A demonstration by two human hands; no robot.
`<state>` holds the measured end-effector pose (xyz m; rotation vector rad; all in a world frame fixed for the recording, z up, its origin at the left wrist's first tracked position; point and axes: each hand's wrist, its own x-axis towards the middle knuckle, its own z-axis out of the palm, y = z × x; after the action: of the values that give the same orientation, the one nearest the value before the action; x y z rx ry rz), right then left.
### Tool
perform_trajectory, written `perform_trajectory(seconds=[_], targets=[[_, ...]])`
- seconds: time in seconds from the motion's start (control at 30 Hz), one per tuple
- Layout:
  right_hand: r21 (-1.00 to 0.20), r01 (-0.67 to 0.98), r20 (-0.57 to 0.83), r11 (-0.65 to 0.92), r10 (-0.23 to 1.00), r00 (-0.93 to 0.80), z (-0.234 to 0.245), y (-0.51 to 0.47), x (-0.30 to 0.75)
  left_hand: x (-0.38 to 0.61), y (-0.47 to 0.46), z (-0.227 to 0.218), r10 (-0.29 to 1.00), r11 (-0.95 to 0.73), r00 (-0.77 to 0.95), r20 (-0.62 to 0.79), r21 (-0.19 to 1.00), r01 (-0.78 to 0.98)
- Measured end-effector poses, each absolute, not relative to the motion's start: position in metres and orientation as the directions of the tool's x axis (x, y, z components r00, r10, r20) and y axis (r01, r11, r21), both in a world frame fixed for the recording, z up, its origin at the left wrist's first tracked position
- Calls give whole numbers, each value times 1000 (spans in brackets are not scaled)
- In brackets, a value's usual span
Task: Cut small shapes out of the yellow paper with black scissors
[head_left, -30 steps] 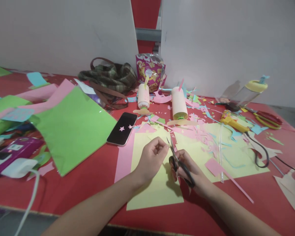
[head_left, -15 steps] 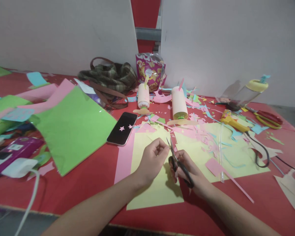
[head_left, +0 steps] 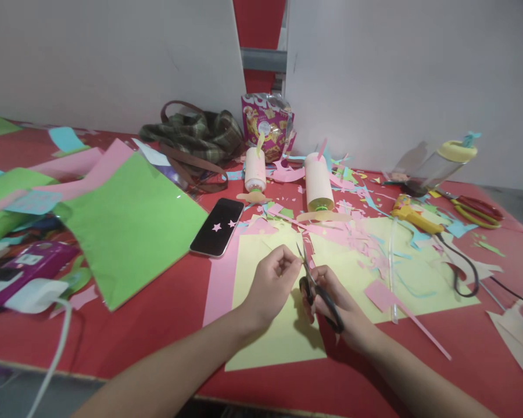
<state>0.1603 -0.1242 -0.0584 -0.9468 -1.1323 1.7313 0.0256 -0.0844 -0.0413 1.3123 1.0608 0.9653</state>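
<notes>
My right hand (head_left: pixel 333 299) grips black-handled scissors (head_left: pixel 326 302), their blades slightly parted and pointing away from me. Close to the blades, my left hand (head_left: pixel 273 283) is pinched at thumb and forefinger; whatever small piece it holds is too tiny to make out. Beneath both hands lies a sheet of pale yellow paper (head_left: pixel 270 348), overlapping a pink sheet (head_left: pixel 220 284). Two small pink stars rest on a dark phone (head_left: pixel 213 238) left of my hands. Beyond my hands stand two cream paper-wrapped cylinders, a smaller one (head_left: pixel 255 165) and a larger one (head_left: pixel 318 183).
Green sheets (head_left: pixel 135 232) and a purple device (head_left: pixel 30 270) with a white cable lie left. Paper scraps (head_left: pixel 353 238) spread behind my right hand, near a yellow glue gun (head_left: pixel 414 219), red-handled pliers (head_left: pixel 477 209) and a tilted clear bottle (head_left: pixel 438 168). A plaid bag (head_left: pixel 196 136) sits at the back.
The view shifts very slightly. Both hands and the scissors keep nearly the same position, with no clear difference in what they hold.
</notes>
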Motion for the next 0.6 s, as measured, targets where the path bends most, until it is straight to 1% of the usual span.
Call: perform_trajectory(seconds=[0.3,0.6], targets=[[-942,-240,-147,-237,929,-340,-57,-125,159,24,-83,-40,962,58,266,-67,997,43],[-935,-234,-195,-265,939,-283,-56,-126,158,25,-82,-41,964,51,261,-59,998,39]])
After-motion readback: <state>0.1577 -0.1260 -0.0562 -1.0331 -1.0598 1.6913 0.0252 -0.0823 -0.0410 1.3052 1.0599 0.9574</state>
